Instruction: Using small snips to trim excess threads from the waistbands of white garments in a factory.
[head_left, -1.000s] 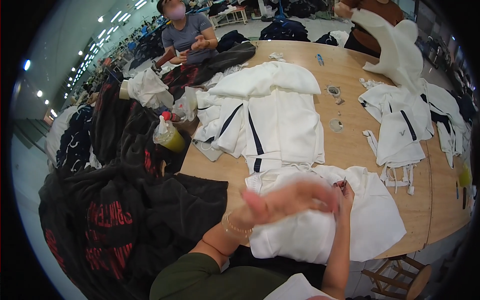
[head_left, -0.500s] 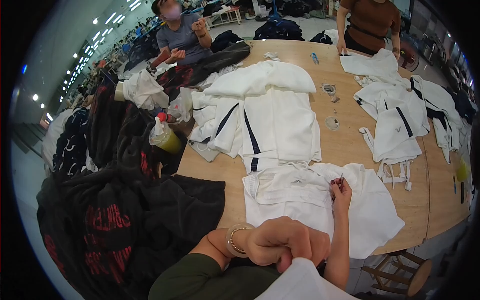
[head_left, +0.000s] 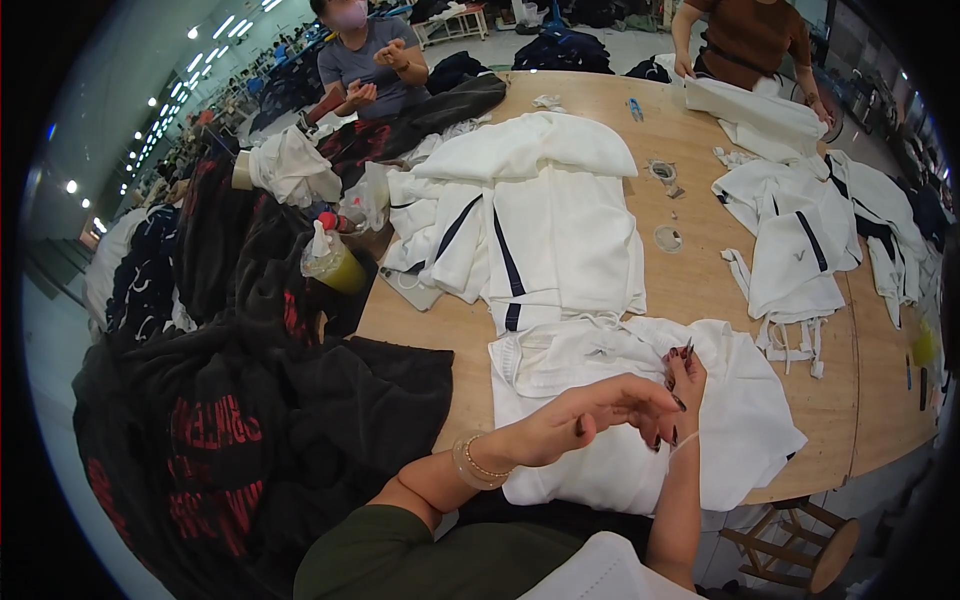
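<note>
My left hand (head_left: 605,415) is raised over the near table edge, its fingers apart and curved, holding nothing. Its fingertips are close to my right wrist, where a thin white strip shows. My right hand (head_left: 686,374) is closed on a small pointed metal tool (head_left: 688,346), whose tip sticks up past the fingers; its exact kind is too small to tell. Under both hands lies a white garment (head_left: 560,365) with a gathered waistband and drawstring. White cloth (head_left: 590,572) also shows at the lower edge, against my dark green clothing.
White garments with navy stripes (head_left: 560,230) are stacked ahead on the wooden table (head_left: 690,290). Dark garments with red print (head_left: 270,430) fill the left, beside a bottle of yellow-green liquid (head_left: 335,268). Two people stand across the table. A wooden stool (head_left: 800,550) stands lower right.
My left hand has let go of the white cloth near my body, opened, and moved up and right toward my right wrist. Across the table, a person has lifted white cloth.
</note>
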